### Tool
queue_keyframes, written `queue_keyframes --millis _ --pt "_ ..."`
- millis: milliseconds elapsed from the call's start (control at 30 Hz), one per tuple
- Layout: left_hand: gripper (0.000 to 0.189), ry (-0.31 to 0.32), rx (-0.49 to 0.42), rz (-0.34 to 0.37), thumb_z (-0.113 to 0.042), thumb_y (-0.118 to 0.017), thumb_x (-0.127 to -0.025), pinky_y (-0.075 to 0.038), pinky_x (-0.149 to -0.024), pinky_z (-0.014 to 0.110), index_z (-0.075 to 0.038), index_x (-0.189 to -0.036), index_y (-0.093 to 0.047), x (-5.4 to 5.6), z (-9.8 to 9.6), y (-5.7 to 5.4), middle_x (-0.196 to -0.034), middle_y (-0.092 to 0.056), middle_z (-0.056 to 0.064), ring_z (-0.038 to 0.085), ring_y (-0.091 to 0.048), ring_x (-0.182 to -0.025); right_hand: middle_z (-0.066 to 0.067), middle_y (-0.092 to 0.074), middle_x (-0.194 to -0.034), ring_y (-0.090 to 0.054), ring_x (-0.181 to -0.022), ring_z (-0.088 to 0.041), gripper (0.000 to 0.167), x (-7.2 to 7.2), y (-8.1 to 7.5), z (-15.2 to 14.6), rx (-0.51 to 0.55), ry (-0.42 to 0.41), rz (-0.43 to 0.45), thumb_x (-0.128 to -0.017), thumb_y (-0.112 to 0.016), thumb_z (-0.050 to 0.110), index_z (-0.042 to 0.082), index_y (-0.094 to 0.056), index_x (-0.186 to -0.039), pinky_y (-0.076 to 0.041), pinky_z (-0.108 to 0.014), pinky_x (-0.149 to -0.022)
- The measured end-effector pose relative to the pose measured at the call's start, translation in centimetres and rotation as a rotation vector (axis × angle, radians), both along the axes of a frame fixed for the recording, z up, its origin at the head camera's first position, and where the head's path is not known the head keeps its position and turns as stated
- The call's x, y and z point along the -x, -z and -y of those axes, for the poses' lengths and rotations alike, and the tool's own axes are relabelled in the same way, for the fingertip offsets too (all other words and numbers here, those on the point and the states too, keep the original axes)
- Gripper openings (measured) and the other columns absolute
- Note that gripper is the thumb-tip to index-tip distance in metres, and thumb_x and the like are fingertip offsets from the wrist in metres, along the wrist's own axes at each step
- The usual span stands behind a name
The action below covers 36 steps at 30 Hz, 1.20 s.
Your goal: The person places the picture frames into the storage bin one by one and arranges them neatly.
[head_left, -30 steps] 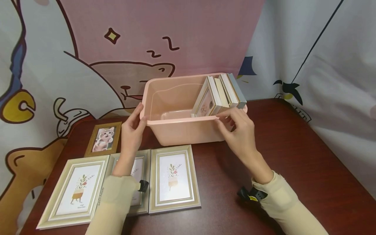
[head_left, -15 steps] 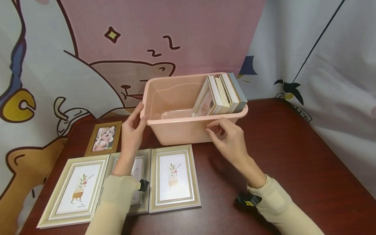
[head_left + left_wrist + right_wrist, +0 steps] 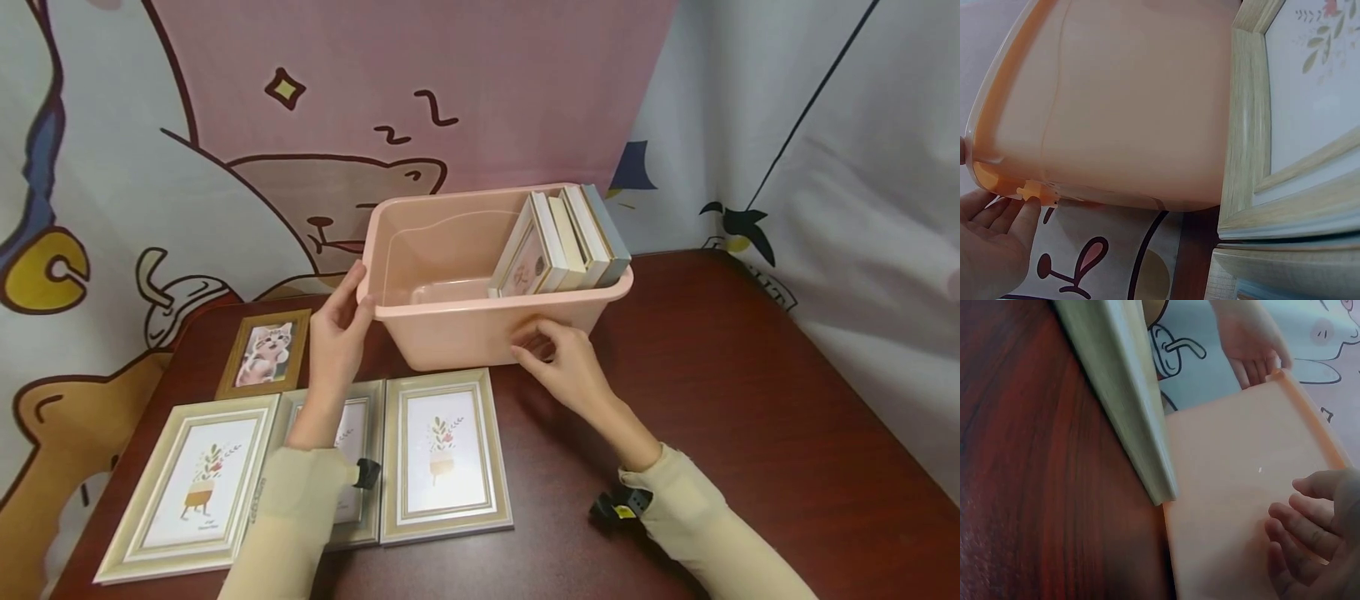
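A pink plastic storage bin (image 3: 480,333) stands at the back of the table. My left hand (image 3: 337,333) grips its front left corner by the rim; the left wrist view shows fingers (image 3: 1025,222) under the edge. My right hand (image 3: 566,362) is at the front wall of the bin, below the rim, holding nothing. Its fingers (image 3: 1307,528) are loosely bent in the right wrist view. Several upright picture frames (image 3: 558,237) with white, cream and grey edges lean together in the bin's right end; the nearest shows a floral picture.
Large cream frames lie in front: a left one (image 3: 187,492), a right one (image 3: 446,458), and a middle one (image 3: 363,483) partly hidden by my left arm. A small wooden frame (image 3: 264,354) with a cat picture lies behind them. A printed cloth (image 3: 525,92) hangs behind the table.
My right hand has let go of the bin's front rim and moved left and down along the front wall. The left hand and the bin have stayed put.
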<state>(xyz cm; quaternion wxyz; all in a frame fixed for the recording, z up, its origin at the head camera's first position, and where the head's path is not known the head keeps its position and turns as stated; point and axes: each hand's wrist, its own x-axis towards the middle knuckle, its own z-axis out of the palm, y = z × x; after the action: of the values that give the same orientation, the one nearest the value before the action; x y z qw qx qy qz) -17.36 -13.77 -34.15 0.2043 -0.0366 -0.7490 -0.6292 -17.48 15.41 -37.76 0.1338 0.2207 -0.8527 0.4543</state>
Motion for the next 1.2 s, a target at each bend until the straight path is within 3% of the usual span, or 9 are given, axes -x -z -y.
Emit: queue_keyframes --millis 200,500,833,1000,1200 --pt "0.047 -0.006 -0.007 -0.007 -0.006 -0.058 -0.099 -0.043 -0.109 0.016 -0.006 -0.145 -0.051 0.1 -0.2 0.1 -0.154 -0.047 0.005 0.02 -0.044 -0.144 -0.005 -0.077 -0.092 -0.072 -0.082 -0.018 0.012 0.5 0.5 -0.1 0.01 0.003 -0.023 -0.088 -0.075 0.012 0.008 -0.073 -0.098 -0.062 -0.035 -0.073" --pt "0.047 -0.019 -0.005 0.004 -0.008 -0.059 -0.099 -0.044 -0.11 0.018 -0.007 -0.145 -0.051 0.0 -0.3 0.0 -0.155 -0.047 0.005 0.02 -0.045 -0.143 -0.005 -0.078 -0.093 -0.073 -0.087 -0.016 0.01 1.1 0.5 -0.2 0.039 -0.013 -0.019 -0.088 -0.074 0.011 0.008 -0.074 -0.098 -0.063 -0.035 -0.078" --pt "0.047 -0.023 -0.002 -0.005 -0.007 -0.06 -0.098 -0.044 -0.11 0.02 -0.007 -0.144 -0.052 0.0 -0.4 0.1 -0.155 -0.047 0.004 0.019 -0.045 -0.143 -0.013 -0.075 -0.104 -0.073 -0.097 -0.026 0.021 1.2 1.9 1.0 0.032 -0.148 0.173 -0.089 -0.07 0.006 0.001 -0.071 -0.109 -0.062 -0.041 -0.086" --pt "0.048 -0.02 0.017 -0.005 -0.008 -0.06 -0.099 -0.044 -0.11 0.021 -0.009 -0.146 -0.051 0.1 -0.5 0.2 -0.155 -0.047 0.003 0.018 -0.045 -0.143 -0.014 -0.074 -0.107 -0.074 -0.095 -0.026 0.026 0.9 3.1 2.2 -0.061 -0.162 0.273 -0.089 -0.072 0.012 0.002 -0.072 -0.113 -0.062 -0.034 -0.083" --pt "0.049 -0.018 0.013 0.004 -0.011 -0.059 -0.099 -0.044 -0.109 0.02 -0.011 -0.147 -0.049 0.4 -0.3 0.1 -0.156 -0.046 0.001 0.018 -0.044 -0.144 -0.012 -0.068 -0.116 -0.072 -0.086 -0.019 0.039 0.3 3.3 3.8 -0.278 -0.085 0.25 -0.084 -0.078 0.019 0.004 -0.07 -0.119 -0.06 -0.033 -0.075"
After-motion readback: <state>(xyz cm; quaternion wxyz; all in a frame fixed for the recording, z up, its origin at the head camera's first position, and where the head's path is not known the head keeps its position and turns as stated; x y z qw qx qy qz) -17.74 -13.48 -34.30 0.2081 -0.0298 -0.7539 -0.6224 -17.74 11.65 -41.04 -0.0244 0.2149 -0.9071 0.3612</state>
